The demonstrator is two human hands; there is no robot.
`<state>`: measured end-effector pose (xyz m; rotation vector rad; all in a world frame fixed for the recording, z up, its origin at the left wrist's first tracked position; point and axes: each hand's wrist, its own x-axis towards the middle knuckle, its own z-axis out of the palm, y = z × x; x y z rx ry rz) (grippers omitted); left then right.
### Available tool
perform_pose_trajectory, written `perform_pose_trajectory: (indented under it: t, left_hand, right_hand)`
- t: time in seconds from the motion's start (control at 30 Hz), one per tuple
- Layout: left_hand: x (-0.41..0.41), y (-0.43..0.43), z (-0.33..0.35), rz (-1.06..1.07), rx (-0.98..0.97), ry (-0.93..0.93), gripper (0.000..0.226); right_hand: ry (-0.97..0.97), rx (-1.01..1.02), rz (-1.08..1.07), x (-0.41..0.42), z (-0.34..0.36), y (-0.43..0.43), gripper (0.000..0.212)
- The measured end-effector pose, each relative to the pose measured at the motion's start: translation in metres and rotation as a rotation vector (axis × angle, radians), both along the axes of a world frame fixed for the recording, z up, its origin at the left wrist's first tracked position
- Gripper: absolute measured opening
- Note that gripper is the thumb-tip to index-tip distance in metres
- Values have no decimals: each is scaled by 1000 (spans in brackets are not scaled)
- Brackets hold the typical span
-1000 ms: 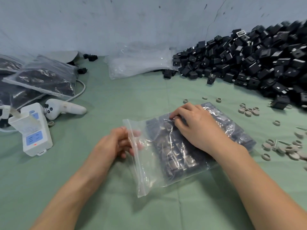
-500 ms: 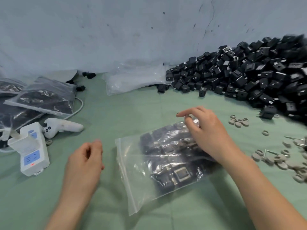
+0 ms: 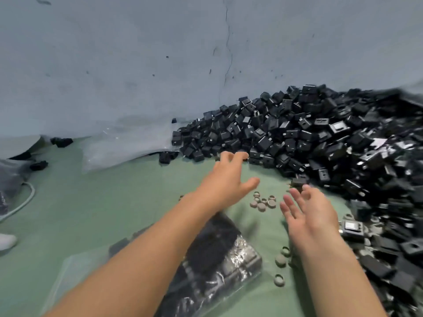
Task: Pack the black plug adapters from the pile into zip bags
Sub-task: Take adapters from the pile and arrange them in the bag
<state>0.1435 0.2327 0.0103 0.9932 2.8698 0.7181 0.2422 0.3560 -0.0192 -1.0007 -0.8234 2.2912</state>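
Change of play! Half a second ago both hands were at the zip bag point(image 3: 219, 255), the right one on the plastic and the left just beside it. Now both are off it and the view has swung toward the pile point(image 3: 320, 138). The bag, dark with adapters, lies on the desk point(image 3: 114, 202) on the near side of the pile, well short of it, partly hidden under the left forearm. I can't tell whether its mouth is sealed. My read: this is a reach for more stock, not more fussing with the bag.

The left hand point(image 3: 225, 177) is stretched out, fingers spread and holding nothing, with its fingertips right at the pile's near edge. The right hand point(image 3: 313, 211) is also spread and empty, a little nearer the body. Its fingertips are just short of a loose adapter point(image 3: 298, 181) at the foot of the pile. The heap itself rises beyond and to the right of both hands.
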Motion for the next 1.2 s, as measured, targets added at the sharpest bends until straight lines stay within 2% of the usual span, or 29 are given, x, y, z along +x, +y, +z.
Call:
perform_pose_trajectory:
  t: [0.2,0.27,0.37,0.47,0.53,0.67,0.83,1.0,1.07,1.1,1.2]
  left_hand:
    - [-77,82,-22,-15,-48,-101,99]
    - [-90,100,-24,-33,8,-158,101]
    - [-91,124,-33,-44,148,-166,86]
    - [-79,138,-48,-30,51,79,64]
    - [-79,140,-52,-36,-25,181,63]
    - [-82,137,-44,-61,-34,51,66]
    - [-58,133,-63,10,33,239,48]
    - [-51,127,-67,57,65,318,44]
    - [-52,126,-63,73,154,234,39]
    - [-53,124,-59,99,237,128,34]
    - [-57,111,-37,216,590,-365,21]
  right_hand:
    - [71,-181,77,-5,-9,31,14]
    - [80,-211,108,-8,-11,36,14]
    - [96,-249,135,-11,-14,43,12]
    - [115,-291,131,-11,-14,49,11]
    - [121,-290,124,-11,-13,50,12]
    - [119,-262,126,-9,-14,47,12]
    - [147,-270,150,-6,-16,52,16]
    - [147,-264,162,-7,-18,50,19]
    - [152,-268,164,-6,-17,51,25]
    - [155,-279,166,-6,-16,50,25]
    - [148,-303,193,-6,-14,45,24]
